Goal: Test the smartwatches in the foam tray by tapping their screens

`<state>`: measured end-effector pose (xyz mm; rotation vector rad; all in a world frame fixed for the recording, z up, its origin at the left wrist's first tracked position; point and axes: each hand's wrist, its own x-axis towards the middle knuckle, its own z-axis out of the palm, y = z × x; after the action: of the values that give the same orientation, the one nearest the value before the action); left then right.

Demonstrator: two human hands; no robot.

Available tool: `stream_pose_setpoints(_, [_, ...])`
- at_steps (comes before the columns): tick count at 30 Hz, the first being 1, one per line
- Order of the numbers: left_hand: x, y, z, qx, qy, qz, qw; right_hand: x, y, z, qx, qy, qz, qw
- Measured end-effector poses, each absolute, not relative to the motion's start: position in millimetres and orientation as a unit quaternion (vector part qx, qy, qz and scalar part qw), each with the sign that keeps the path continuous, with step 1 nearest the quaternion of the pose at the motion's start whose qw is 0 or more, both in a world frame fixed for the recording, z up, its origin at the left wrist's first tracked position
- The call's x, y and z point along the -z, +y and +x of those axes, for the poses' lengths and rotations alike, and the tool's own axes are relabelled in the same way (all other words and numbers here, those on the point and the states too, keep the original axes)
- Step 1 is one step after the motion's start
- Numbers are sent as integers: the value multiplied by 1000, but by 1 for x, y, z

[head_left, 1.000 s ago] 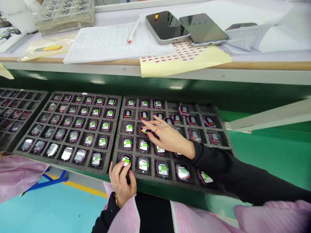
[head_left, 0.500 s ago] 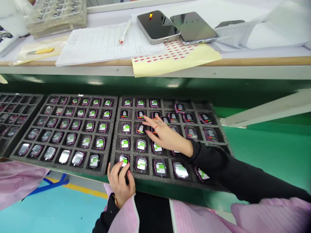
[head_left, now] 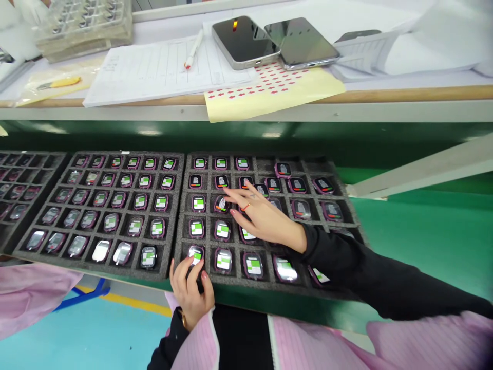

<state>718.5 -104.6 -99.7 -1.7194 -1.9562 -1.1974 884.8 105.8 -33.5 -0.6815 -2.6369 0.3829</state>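
A dark foam tray [head_left: 265,302] holds several strapless smartwatch bodies with purple rims, many with lit green-and-white screens. My right hand [head_left: 265,218] reaches over its middle, fingers stretched out and apart. Those fingertips are at a watch [head_left: 222,204] with a dark, lit screen; whether they press on it I cannot tell. At the tray's front left corner rests my left hand [head_left: 189,288], fingers spread and curved over the edge. Its fingertips meet the lower part of a watch [head_left: 196,253] in the front row. My right hand and forearm hide several watches.
Another foam tray of watches [head_left: 175,257] adjoins on the left, with a third tray [head_left: 7,231] beyond. On the shelf above lie two phones [head_left: 246,43], paper sheets [head_left: 154,67], a pen [head_left: 194,49] and a yellow sticker sheet [head_left: 277,97]. A white post [head_left: 423,167] slants at right.
The view has shifted slightly. My right hand's fingers have shifted a little around the same watch, and my left hand has stayed at the tray's corner.
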Motion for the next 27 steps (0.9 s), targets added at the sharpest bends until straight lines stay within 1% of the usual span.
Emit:
stream_pose_setpoints(4, [101, -105, 717, 412, -676, -595, 138, 36, 121, 880, -127, -930, -290, 187])
stream_pose_setpoints(8, [101, -106, 717, 410, -679, -593, 136, 40, 129, 879, -169, -922, -291, 190])
stream_pose_setpoints(11, [101, -106, 718, 411, -682, -590, 135, 41, 135, 879, -170, -920, -292, 199])
stream_pose_setpoints(16, [102, -106, 718, 415, -680, -587, 144, 38, 141, 875, -131, -941, -268, 158])
stream_pose_setpoints(22, [103, -106, 718, 419, -679, -587, 140, 34, 140, 845, -160, -946, -199, 198])
stream_pose_setpoints(24, [103, -106, 718, 420, -679, -586, 140, 39, 142, 832, -165, -950, -181, 195])
stream_pose_setpoints(27, [104, -106, 718, 419, -680, -584, 144, 46, 146, 820, -160, -957, -180, 165])
